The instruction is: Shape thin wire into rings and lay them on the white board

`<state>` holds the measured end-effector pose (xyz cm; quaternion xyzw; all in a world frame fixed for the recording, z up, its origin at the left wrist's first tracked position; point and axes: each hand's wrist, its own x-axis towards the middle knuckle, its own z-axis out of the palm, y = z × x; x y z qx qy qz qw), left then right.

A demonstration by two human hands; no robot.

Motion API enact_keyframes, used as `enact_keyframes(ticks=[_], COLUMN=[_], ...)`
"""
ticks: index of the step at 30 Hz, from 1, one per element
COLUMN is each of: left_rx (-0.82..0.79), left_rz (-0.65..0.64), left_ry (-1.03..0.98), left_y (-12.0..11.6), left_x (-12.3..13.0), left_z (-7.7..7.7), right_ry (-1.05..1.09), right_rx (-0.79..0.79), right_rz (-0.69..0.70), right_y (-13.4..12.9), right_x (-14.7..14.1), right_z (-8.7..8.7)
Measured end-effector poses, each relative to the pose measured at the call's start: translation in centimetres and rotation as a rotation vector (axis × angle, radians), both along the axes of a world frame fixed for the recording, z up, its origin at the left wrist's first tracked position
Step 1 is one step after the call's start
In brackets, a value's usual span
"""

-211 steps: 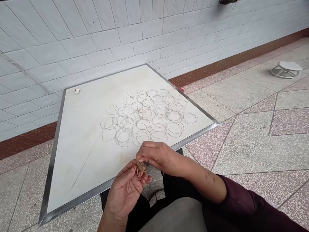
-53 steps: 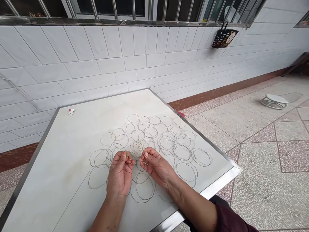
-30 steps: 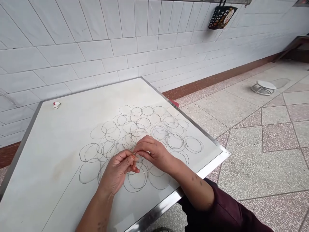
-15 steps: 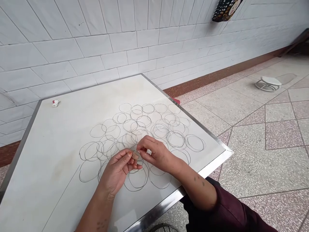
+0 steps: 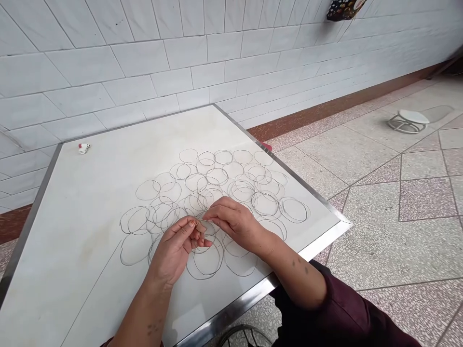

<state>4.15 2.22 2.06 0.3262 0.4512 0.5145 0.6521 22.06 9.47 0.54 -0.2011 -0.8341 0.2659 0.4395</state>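
Many thin dark wire rings (image 5: 265, 204) lie overlapping across the white table (image 5: 108, 178). Above them, my left hand (image 5: 177, 246) pinches a small tan piece (image 5: 201, 227) between thumb and index finger, its other fingers curled below. My right hand (image 5: 233, 222) meets it from the right, thumb and fingertips pressed together at the edge of that piece. Whatever is between the right fingertips is too small to make out. A straight thin wire (image 5: 90, 294) lies on the table to the left of my left forearm.
Small white and red objects (image 5: 84, 148) sit near the table's far left corner. A metal edge (image 5: 253, 295) borders the table. Beyond are a tiled wall (image 5: 137, 91), a round white stool (image 5: 412, 117) on the floor and a dark patterned bag (image 5: 342, 9) on the wall.
My right hand has flattened, its fingers stretching further over the top of the small tan piece. My left hand keeps its pinch. The whole view has shifted slightly.
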Motion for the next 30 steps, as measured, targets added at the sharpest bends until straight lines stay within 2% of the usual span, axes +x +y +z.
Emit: enact_keyframes(ticks=[8,10,12,14,16,19,23,30], left_rx=[-0.004,-0.005,-0.001,0.006,0.011,0.005,-0.012,0.006], left_rz=[0.042,0.075,0.129,0.192,0.241,0.277,0.257,0.227], left_ry=[-0.066,-0.124,-0.190,-0.247,-0.281,-0.294,-0.257,-0.146], left_y=[0.03,0.11,0.22,0.35,0.44,0.45,0.38,0.34], left_x=[0.06,0.12,0.13,0.11,0.10,0.10,0.15,0.18], left_z=[0.23,0.25,0.30,0.41,0.50,0.45,0.11,-0.12], right_ry=[0.000,0.054,0.095,0.089,0.057,0.075,0.155,0.118], right_rx=[-0.065,-0.106,-0.247,-0.458,-0.637,-0.755,-0.772,-0.804], right_rz=[-0.019,-0.078,-0.190,-0.246,-0.200,-0.101,-0.078,0.002], right_y=[-0.10,-0.02,0.06,0.07,-0.07,-0.42,-0.58,-0.33], right_x=[-0.13,-0.11,0.00,0.10,0.07,-0.31,-0.77,-0.22], right_z=[-0.06,0.06,0.25,0.46,0.60,0.57,0.27,0.26])
